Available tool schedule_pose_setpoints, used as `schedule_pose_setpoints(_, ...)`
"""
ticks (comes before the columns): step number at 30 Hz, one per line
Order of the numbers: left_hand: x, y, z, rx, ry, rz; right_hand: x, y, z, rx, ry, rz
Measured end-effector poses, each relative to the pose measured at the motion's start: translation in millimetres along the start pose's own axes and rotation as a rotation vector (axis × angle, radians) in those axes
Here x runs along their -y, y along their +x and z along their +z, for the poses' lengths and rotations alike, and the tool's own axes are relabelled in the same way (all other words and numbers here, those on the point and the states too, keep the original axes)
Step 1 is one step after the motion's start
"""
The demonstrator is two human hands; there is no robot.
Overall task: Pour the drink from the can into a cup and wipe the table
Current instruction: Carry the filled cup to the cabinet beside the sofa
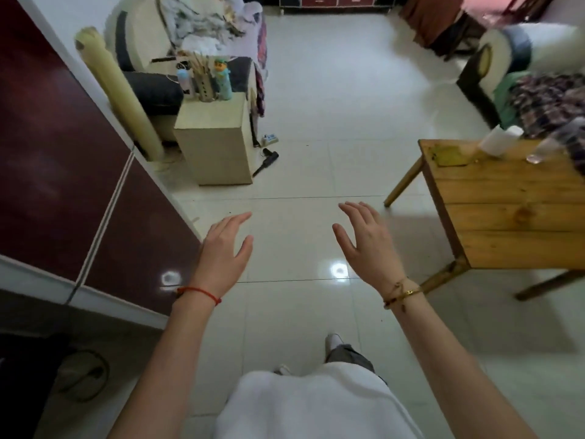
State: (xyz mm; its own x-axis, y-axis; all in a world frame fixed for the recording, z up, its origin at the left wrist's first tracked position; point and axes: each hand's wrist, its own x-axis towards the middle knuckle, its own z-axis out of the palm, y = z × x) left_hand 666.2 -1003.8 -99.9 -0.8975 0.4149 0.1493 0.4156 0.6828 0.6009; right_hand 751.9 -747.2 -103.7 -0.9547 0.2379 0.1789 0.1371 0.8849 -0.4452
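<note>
At 3 o'clock stood the wooden surface (506, 201), carrying a yellowish cloth (449, 155), a white cup-like thing (495, 141) lying tilted, and a clear glass (538, 153), all blurred. No can could be made out. Left hand (221, 251) and right hand (367, 245) hovered over the floor, fingers spread, each grip apart and empty. Risk judged: the items sat near the surface's 12 o'clock edge; a hasty reach could knock the glass over or spill the drink.
</note>
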Motion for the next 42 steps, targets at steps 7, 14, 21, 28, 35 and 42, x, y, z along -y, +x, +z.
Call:
schedule_pose_setpoints(7,-67,9,69,0.184,-0.034,0.199,-75,-73,-40,-0.099,-0.015,0.218)
schedule_pose_setpoints(14,-177,11,153,0.293,-0.059,0.360,-170,-149,-102,-0.162,-0.037,0.408)
schedule_pose_setpoints(21,-310,0,244,0.347,-0.110,0.471,-282,-219,-187,-0.220,-0.036,0.545)
schedule_pose_setpoints(28,-407,-6,316,0.424,-0.144,0.518,-377,-268,-242,-0.258,-0.025,0.648)
schedule_pose_setpoints(35,-463,15,379,0.506,-0.100,0.531,-454,-274,-255,-0.259,-0.005,0.746)
schedule_pose_setpoints(42,-524,62,457,0.542,-0.121,0.546,-545,-247,-275,-0.258,0.006,0.778)
